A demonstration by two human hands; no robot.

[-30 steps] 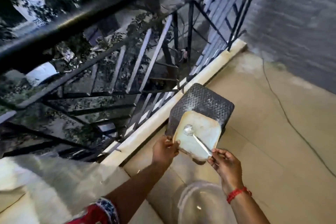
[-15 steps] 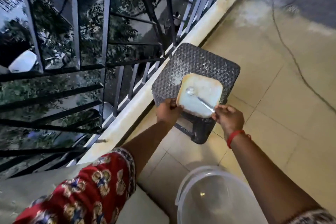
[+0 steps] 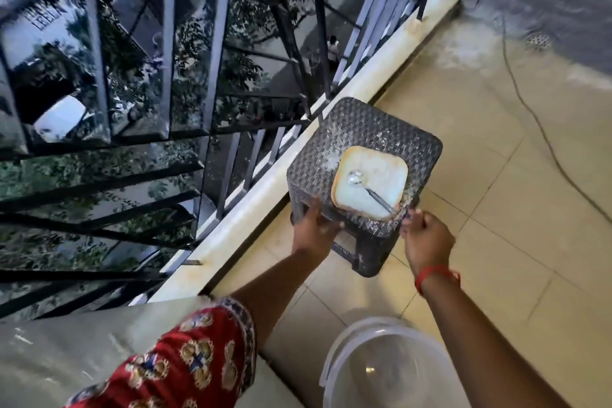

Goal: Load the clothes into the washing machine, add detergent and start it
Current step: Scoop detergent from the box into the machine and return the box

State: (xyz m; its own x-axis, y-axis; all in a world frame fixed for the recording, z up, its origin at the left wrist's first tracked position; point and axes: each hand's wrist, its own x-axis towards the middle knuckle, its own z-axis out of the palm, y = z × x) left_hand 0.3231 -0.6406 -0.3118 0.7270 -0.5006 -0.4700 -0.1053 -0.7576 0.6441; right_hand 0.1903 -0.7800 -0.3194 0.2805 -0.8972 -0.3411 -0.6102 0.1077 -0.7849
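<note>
A cream square detergent container [image 3: 381,175] rests on a dark woven stool [image 3: 381,132], and a metal spoon [image 3: 367,190] lies in its white powder. My left hand [image 3: 314,230] clasps the stool's near left edge. My right hand [image 3: 427,240] curls around the stool's near right corner, just below the spoon's handle. Neither hand touches the container. No clothes are in view.
A black metal railing [image 3: 212,83] on a pale curb [image 3: 265,209] runs along the left, with a drop beyond it. A translucent round bucket [image 3: 381,371] stands at the bottom centre. A pale covered surface [image 3: 66,358] fills the bottom left. A thin cable [image 3: 543,136] crosses the tiled floor.
The container and spoon have been set down on the stool. Both hands have let go of them and moved onto the stool's near edge. My view has tilted down.
</note>
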